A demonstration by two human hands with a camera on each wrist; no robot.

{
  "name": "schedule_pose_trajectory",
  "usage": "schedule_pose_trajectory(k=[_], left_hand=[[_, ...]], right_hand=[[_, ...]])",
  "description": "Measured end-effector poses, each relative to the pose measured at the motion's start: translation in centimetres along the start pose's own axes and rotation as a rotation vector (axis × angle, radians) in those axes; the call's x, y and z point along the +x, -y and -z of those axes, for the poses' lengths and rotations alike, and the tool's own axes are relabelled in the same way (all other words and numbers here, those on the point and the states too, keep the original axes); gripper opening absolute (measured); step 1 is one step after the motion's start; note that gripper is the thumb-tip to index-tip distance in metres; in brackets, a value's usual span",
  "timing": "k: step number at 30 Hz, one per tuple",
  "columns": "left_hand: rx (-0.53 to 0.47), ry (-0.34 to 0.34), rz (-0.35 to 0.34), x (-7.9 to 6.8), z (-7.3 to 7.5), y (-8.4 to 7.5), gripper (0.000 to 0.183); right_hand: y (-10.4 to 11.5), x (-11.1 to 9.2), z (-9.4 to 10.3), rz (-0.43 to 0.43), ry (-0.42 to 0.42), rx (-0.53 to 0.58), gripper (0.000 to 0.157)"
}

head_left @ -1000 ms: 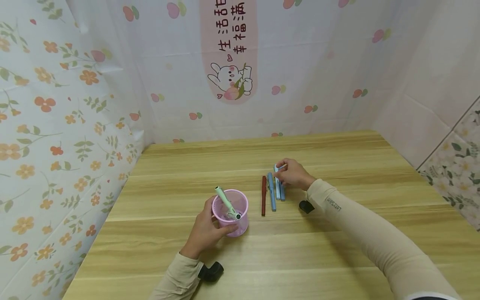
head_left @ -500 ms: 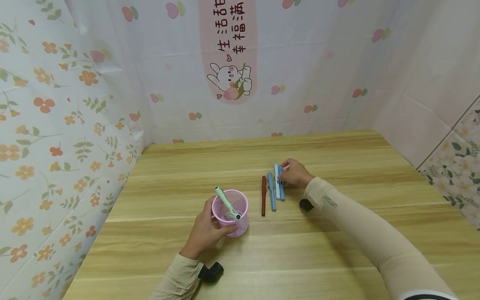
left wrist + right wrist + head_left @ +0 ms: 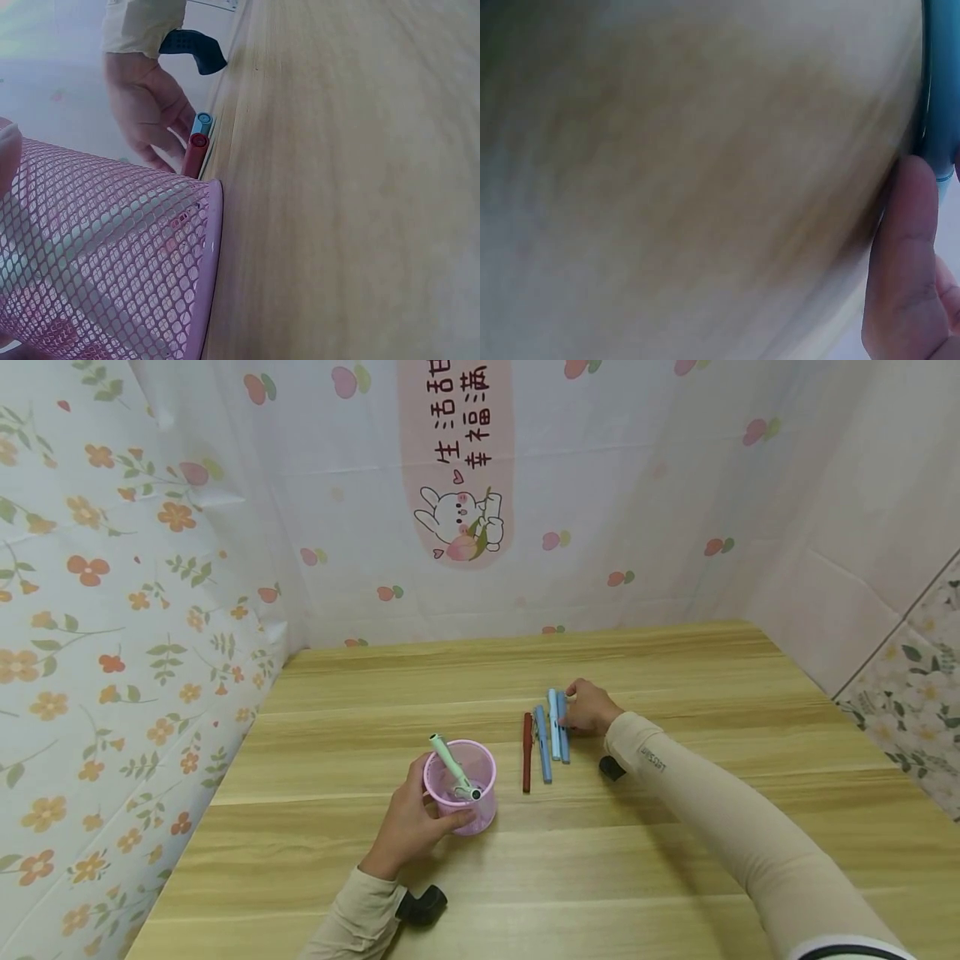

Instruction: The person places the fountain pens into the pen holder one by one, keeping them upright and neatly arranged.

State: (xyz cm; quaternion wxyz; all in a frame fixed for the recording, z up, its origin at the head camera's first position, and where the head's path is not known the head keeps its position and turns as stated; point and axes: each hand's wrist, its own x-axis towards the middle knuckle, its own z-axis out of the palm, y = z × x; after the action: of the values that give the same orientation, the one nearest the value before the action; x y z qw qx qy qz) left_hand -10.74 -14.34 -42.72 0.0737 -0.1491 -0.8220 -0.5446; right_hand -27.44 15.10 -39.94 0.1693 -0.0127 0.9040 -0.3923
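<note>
My left hand [image 3: 412, 822] grips a pink mesh pen cup [image 3: 480, 806] round its side. A mint-green pen [image 3: 452, 766] leans inside the cup. To the cup's right, pens lie roughly side by side: a dark red pen [image 3: 527, 752], a blue pen [image 3: 543, 745], a pale blue pen [image 3: 554, 727] and, rightmost, another blue pen [image 3: 564, 743]. My right hand [image 3: 592, 706] is at this rightmost blue pen, its thumb and a finger on it. In the right wrist view, the thumb [image 3: 907, 255] touches the side of the blue pen [image 3: 943, 82]; most of the other fingers are out of sight.
Both hands work over a wood-grain table [image 3: 337, 710], its far edge against a printed cloth backdrop [image 3: 600, 485]. Flowered cloth [image 3: 135, 652] stands along the left. A black fitting [image 3: 422, 906] sits at the left wrist, and a similar black fitting [image 3: 612, 769] at the right.
My right hand has shifted from over the pale blue pen to the rightmost blue pen, uncovering the pale blue one. The left hand and cup stay in place.
</note>
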Motion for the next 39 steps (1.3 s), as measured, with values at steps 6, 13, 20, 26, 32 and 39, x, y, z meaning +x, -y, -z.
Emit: schedule_pose_trajectory(k=[6, 13, 20, 26, 32, 39], left_hand=[[0.004, 0.001, 0.004, -0.03, -0.03, -0.03, 0.085], [0.014, -0.007, -0.034, -0.12, 0.04, 0.02, 0.086], [0.025, -0.007, -0.038, -0.06, 0.01, 0.15, 0.088], [0.003, 0.001, 0.005, -0.09, -0.06, 0.11, 0.088], [0.01, 0.001, 0.004, -0.08, -0.06, 0.02, 0.087], [-0.011, -0.003, 0.023, -0.08, -0.08, -0.21, 0.088]], right_hand=[[0.31, -0.4, 0.24, -0.042, 0.018, -0.013, 0.054], [0.58, -0.84, 0.51, -0.093, 0.047, 0.066, 0.059], [0.36, -0.26, 0.55, -0.094, 0.059, 0.023, 0.065], [0.2, -0.33, 0.69, -0.112, 0.073, 0.068, 0.07], [0.22, -0.47, 0.63, -0.109, 0.087, 0.037, 0.069], [0.3, -0.07, 0.41, -0.094, 0.101, -0.098, 0.069]])
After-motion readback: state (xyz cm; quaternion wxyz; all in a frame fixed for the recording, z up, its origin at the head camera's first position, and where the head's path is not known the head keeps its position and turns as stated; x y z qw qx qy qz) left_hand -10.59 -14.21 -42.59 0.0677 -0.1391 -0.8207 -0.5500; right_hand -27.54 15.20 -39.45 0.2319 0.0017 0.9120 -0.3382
